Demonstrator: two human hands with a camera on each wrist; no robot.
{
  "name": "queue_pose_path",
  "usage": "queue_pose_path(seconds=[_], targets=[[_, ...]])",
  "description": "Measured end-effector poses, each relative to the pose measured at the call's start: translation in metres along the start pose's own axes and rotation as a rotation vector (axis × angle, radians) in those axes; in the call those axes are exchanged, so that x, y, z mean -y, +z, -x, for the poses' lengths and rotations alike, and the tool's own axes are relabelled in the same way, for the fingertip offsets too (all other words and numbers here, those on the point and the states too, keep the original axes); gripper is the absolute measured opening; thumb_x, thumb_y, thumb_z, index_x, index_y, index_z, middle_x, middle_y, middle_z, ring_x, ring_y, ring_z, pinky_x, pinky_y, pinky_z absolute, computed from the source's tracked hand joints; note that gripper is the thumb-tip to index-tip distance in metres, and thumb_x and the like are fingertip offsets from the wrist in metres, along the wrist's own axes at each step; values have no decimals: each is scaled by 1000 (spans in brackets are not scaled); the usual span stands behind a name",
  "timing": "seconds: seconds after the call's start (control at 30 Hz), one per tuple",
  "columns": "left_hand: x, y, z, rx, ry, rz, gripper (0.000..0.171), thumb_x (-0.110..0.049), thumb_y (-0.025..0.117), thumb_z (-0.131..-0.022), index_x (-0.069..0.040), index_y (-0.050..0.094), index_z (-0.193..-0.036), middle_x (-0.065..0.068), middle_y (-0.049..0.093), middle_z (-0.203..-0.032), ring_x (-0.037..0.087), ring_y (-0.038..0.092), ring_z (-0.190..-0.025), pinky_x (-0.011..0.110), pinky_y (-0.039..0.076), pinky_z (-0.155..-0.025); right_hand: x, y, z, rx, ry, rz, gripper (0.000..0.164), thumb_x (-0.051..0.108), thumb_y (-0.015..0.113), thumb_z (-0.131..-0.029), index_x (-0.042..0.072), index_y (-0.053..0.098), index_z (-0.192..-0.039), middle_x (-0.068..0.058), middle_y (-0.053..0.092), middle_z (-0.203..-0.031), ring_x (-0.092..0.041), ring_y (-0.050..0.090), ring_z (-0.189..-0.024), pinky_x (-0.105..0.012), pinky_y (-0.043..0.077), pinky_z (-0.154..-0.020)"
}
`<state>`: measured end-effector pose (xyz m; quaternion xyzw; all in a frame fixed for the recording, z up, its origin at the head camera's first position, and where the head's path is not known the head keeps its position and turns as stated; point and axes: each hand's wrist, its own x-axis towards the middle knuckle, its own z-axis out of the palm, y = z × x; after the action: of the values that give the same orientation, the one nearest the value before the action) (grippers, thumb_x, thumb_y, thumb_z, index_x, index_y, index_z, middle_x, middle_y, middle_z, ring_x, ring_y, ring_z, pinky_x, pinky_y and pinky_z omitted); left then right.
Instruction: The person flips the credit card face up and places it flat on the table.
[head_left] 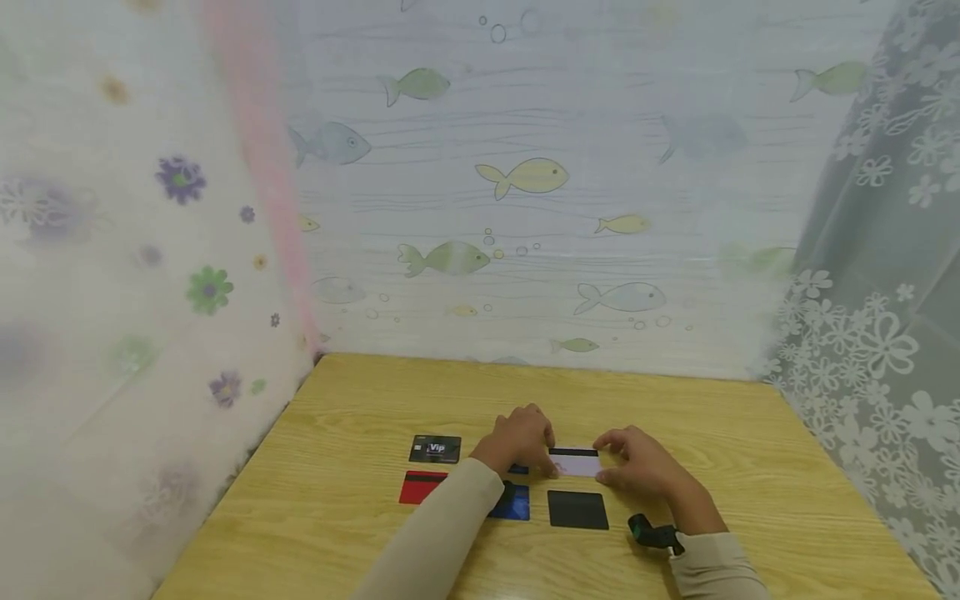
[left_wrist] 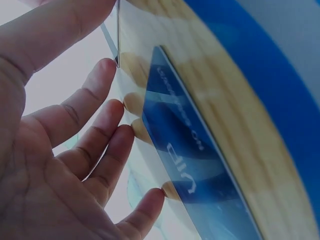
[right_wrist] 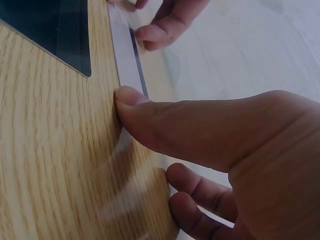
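Note:
A white card [head_left: 576,463] with a black stripe along its far edge lies between my two hands on the wooden table. At its left end my left hand [head_left: 522,439] has thumb and fingers at the corners; in the left wrist view the card [left_wrist: 118,35] shows nearly edge-on. My right hand [head_left: 647,467] grips the right end, its thumb [right_wrist: 131,102] on the near corner in the right wrist view. Below the white card lies a dark card [head_left: 577,510]. A blue card [head_left: 513,506] with VIP lettering sits under the left wrist, and another blue card [head_left: 520,470] is mostly hidden.
To the left lie a black Vip card [head_left: 435,450] and a red card [head_left: 420,487], the latter partly covered by my left sleeve. Fish-patterned curtain [head_left: 525,250] hangs behind the table [head_left: 360,392]; patterned sheets stand at both sides. A small black device [head_left: 651,532] is strapped at my right wrist.

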<state>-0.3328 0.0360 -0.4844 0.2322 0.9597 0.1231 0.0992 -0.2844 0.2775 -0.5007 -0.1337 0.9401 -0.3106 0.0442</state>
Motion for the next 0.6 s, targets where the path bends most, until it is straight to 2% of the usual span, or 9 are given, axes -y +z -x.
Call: queue_pose_path(seconds=[0.17, 0.37, 0.6], targets=[[1, -2, 5, 13, -1, 31, 36, -49, 93, -73, -27, 72, -92, -1, 57, -130, 25, 55, -120, 57, 44, -105, 0, 0, 2, 8, -32, -2, 45, 21, 89, -82, 14, 72, -123, -17, 62, -119, -35, 62, -106, -53, 55, -87], [6, -1, 8, 16, 30, 47, 38, -47, 92, -76, -25, 68, -96, -2, 55, -135, 23, 54, -123, 49, 45, -100, -2, 0, 3, 18, -76, -5, 43, 21, 88, -83, 17, 74, -123, -18, 61, -121, -38, 62, -108, -54, 56, -87], [14, 4, 9, -3, 75, 86, 41, -48, 92, -76, -26, 69, -104, -3, 56, -138, 23, 54, -128, 52, 45, -106, 2, -1, 3, 10, -48, -3, 42, 20, 90, -81, 19, 76, -121, -16, 62, -119, -36, 63, -105, -54, 56, -85]])
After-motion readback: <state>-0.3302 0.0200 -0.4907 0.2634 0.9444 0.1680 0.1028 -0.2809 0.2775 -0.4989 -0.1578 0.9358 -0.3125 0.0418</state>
